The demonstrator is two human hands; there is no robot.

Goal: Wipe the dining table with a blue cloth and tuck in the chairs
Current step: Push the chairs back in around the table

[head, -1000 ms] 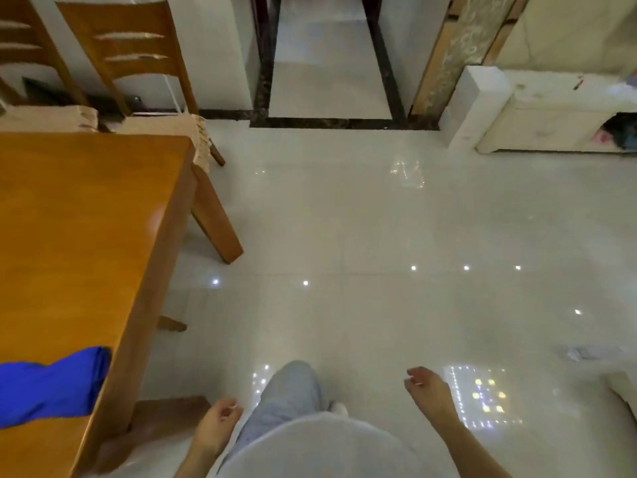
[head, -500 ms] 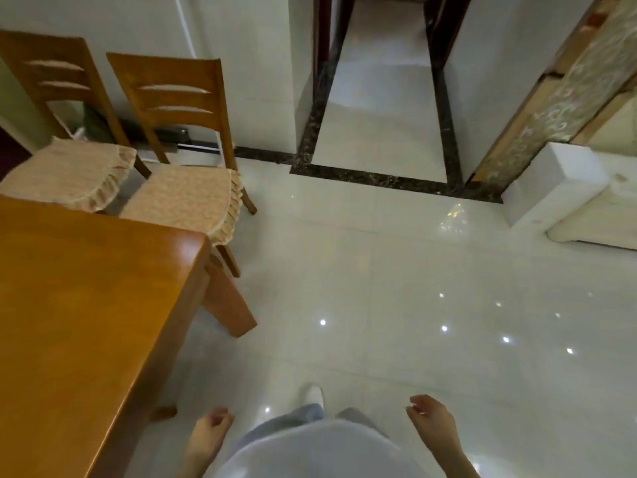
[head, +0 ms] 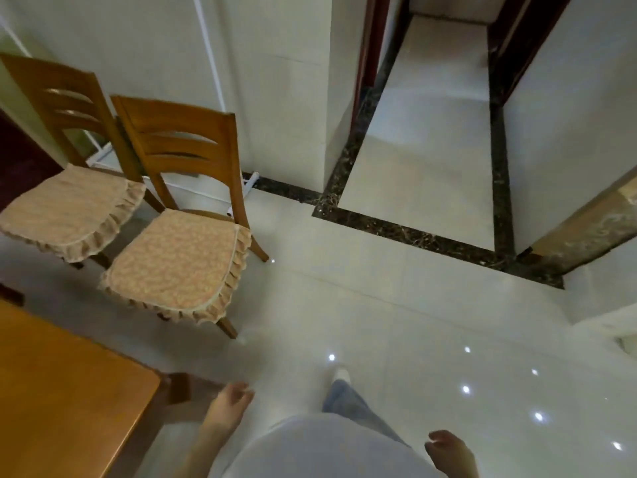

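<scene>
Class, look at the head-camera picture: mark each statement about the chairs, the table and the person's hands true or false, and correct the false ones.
1. The nearer wooden chair and the farther wooden chair both carry frilled beige cushions. True.
2. Both chairs are tucked under the orange-brown wooden table. False: they stand clear of it, with pale tiled floor between.
3. The left hand grips a blue cloth. False: it holds nothing, fingers loosely curled.
4. The right hand holds nothing. True.
5. A dark marble strip crosses the floor at the doorway. True.
</scene>
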